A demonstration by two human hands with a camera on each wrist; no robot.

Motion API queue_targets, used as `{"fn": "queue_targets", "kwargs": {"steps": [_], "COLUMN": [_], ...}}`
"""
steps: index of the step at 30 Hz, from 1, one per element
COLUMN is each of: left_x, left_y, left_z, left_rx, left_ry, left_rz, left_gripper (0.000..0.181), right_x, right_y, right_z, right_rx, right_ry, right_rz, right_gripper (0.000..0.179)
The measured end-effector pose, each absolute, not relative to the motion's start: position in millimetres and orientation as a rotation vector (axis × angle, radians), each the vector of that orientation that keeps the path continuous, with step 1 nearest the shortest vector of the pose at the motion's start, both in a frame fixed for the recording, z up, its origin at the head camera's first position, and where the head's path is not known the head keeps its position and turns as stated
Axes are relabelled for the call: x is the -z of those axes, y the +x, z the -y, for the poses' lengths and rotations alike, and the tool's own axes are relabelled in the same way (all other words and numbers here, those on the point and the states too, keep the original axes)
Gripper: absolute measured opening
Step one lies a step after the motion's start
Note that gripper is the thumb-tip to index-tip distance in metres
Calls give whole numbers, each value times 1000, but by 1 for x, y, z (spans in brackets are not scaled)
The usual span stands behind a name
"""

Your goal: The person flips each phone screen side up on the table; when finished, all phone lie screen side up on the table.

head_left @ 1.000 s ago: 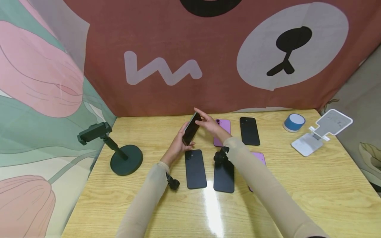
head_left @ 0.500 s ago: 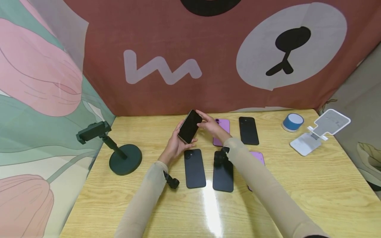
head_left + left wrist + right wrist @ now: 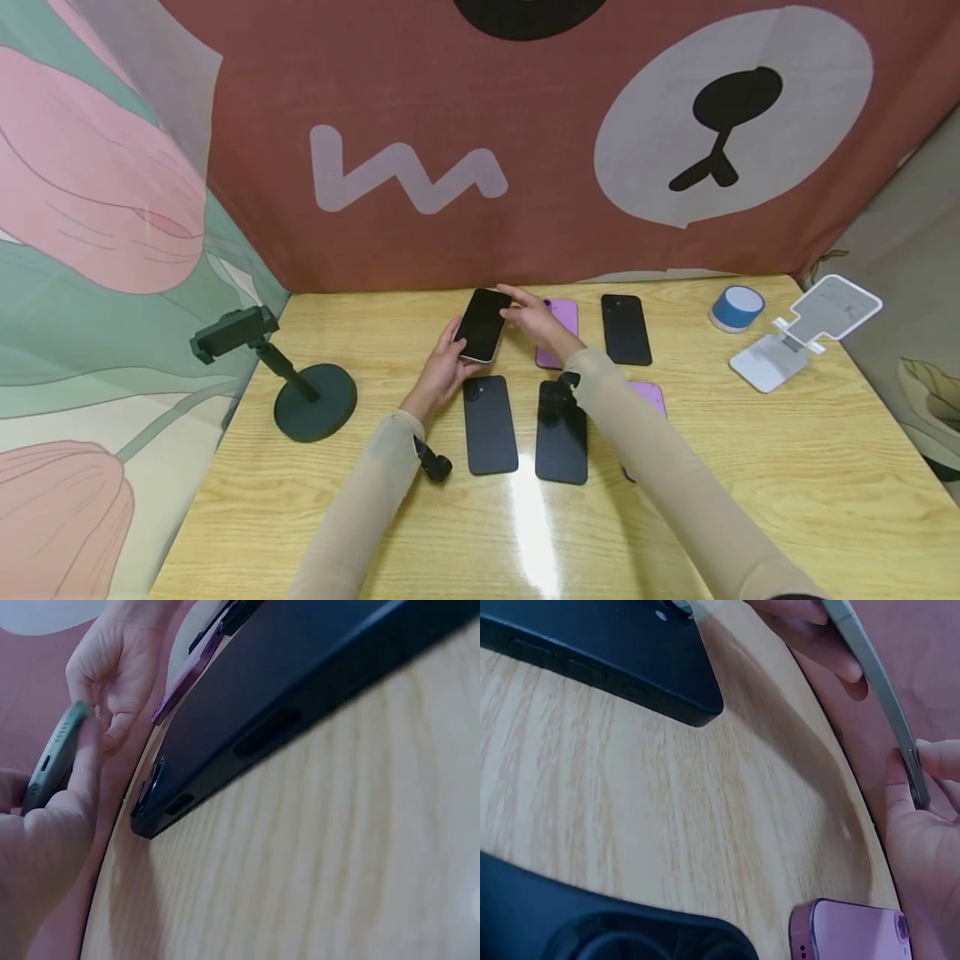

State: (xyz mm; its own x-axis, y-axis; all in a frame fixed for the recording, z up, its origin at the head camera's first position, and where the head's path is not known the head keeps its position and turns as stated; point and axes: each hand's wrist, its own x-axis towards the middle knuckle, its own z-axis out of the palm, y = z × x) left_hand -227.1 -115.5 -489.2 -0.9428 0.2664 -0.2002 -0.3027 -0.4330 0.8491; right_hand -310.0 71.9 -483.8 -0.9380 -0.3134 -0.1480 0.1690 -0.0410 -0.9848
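Observation:
Both hands hold a smartphone (image 3: 483, 325) above the back of the table, its black screen turned up towards the head camera. My left hand (image 3: 441, 368) grips its lower left end, with the thumb over the screen's corner. At the upper right edge, my right hand (image 3: 534, 320) pinches the phone between thumb and fingers. The right wrist view shows the phone's thin side (image 3: 885, 697) between the two hands. Just below the hands lie two dark phones, one on the left (image 3: 491, 429) and one on the right (image 3: 561, 454). A purple phone (image 3: 567, 318) lies partly behind my right hand.
Further right on the wooden table (image 3: 750, 500) lies a black phone (image 3: 627, 331). Another purple phone (image 3: 652, 397) is partly under the right sleeve. A dark phone stand (image 3: 315, 404) is at left; a blue-and-white roll (image 3: 737, 308) and white folding stand (image 3: 768, 364) are at right.
The phone has turned from a steep tilt so that its screen faces upward more fully. My left thumb has come onto the screen's lower corner. The phones on the table have stayed put.

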Motion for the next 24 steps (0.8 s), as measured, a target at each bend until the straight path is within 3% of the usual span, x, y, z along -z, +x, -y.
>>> {"fn": "queue_targets", "kwargs": {"steps": [11, 24], "left_x": [491, 491], "left_y": [-228, -230], "left_z": [117, 119], "left_rx": [-2137, -2129], "left_ry": [-96, -97], "left_rz": [-1961, -1973], "left_gripper": [58, 59], "right_x": [480, 476], "right_y": [-312, -313], "right_z": [-75, -79], "right_rx": [2029, 2056], "right_ry": [-70, -34], "right_rz": [-1953, -1923], "right_gripper": [52, 52]}}
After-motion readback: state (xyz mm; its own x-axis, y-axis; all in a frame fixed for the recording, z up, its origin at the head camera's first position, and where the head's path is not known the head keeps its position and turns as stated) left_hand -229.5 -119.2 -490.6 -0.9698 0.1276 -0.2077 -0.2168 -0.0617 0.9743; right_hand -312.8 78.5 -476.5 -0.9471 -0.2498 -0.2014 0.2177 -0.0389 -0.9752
